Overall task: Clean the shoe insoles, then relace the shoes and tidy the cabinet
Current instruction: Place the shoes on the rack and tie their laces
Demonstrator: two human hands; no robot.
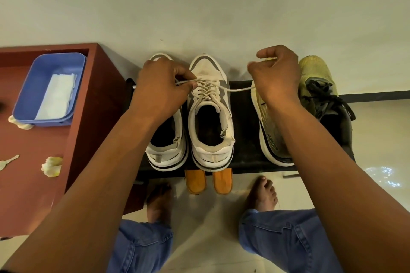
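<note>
Two white sneakers stand side by side on a black shoe rack [244,137]. The right white sneaker [210,115] has a cream lace [238,89] threaded through its eyelets. My left hand [159,88] pinches one lace end over the left white sneaker [166,139]. My right hand [277,75] grips the other end, pulled out tight to the right. Two orange insoles [208,182] stick out from the shelf below.
A yellow-green sneaker pair [317,82] with dark laces stands at the rack's right. On the red-brown cabinet [33,150] to the left sits a blue tray [51,86] with white tissue, with crumpled tissues [52,166] nearby. My bare feet and jeans are below.
</note>
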